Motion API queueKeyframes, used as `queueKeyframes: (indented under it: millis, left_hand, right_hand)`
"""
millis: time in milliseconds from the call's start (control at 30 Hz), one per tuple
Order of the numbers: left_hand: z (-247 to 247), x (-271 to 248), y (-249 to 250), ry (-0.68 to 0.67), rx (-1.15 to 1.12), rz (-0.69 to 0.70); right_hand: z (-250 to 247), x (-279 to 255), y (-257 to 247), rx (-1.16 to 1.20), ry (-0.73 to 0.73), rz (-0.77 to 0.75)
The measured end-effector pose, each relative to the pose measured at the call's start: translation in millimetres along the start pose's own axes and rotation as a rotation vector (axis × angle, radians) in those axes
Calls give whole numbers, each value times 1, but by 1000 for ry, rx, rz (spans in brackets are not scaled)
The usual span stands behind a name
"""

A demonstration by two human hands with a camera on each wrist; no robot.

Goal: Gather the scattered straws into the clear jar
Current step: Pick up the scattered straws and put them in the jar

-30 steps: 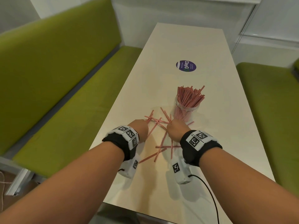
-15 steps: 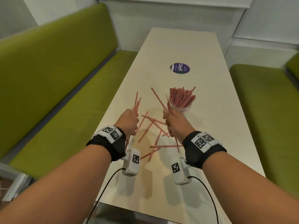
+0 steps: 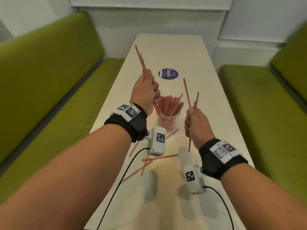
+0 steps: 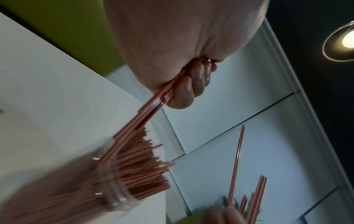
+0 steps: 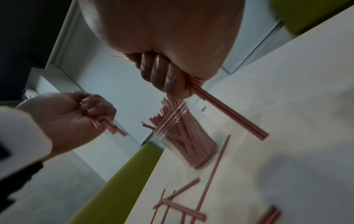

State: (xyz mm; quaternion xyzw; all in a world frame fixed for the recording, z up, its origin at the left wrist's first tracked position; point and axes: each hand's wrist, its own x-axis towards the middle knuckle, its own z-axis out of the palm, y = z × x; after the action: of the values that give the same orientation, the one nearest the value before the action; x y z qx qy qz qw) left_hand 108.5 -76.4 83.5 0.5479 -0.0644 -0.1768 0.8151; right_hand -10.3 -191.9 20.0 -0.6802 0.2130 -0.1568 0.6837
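Observation:
A clear jar (image 3: 167,120) packed with red straws (image 3: 168,105) stands mid-table, seen also as the jar (image 5: 187,136) from the right wrist and the jar (image 4: 114,186) from the left. My left hand (image 3: 146,92) is raised just left of the jar's mouth and grips a small bunch of straws (image 3: 140,60) whose lower ends (image 4: 138,121) reach the straws in the jar. My right hand (image 3: 196,123) hovers right of the jar, gripping a few straws (image 3: 191,95) upright. Several loose straws (image 3: 157,158) lie on the table nearer to me.
The long white table (image 3: 191,63) carries a round purple sticker (image 3: 168,74) beyond the jar. Green benches (image 3: 49,97) run along both sides. Wrist camera cables (image 3: 119,180) hang over the near table part.
Both hands lifted from the table, each with a bunch of straws. The left hand has moved up and right to the jar's mouth; the right hand has risen beside the jar.

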Motion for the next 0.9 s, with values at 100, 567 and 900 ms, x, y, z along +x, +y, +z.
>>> queueKeyframes:
  millis: [100,567,900]
  left_hand:
    - [26,14,1,-42,45,122]
    - [21,43,-44,-103,544,183]
    - [16,17,-18,-28,668,387]
  right_hand:
    - [-13,4,1,-34,51,8]
    - [-30,11,17,-157,101,12]
    - [-24,13,4,110,6,95]
